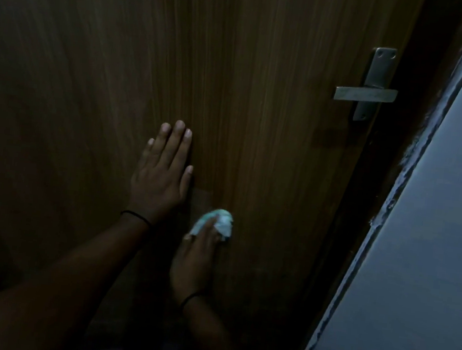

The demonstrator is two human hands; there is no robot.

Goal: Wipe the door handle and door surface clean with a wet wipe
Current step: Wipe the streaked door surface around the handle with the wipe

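Left hand (pixel 161 171) is flat on the door (pixel 249 76), palm down, fingers spread and extended toward 12 o'clock, gripping nothing. Right hand (pixel 194 260) sits just at its 4 o'clock, fingers closed over a crumpled wet wipe (pixel 217 225), pressing it against the wood. Wipe is pale green-white, bunched, poking out past the fingertips. Black band (pixel 136 215) on the left wrist, another on the right. Door handle (pixel 365 93) is well apart from both hands, at 2 o'clock: metal lever pointing to 9 o'clock on a tall backplate, untouched. Dark door frame (pixel 377 220) runs along the handle-side edge; pale wall (pixel 431 255) beyond it at 3 o'clock. Lighting is dim; nothing blocks the path between wipe and handle.
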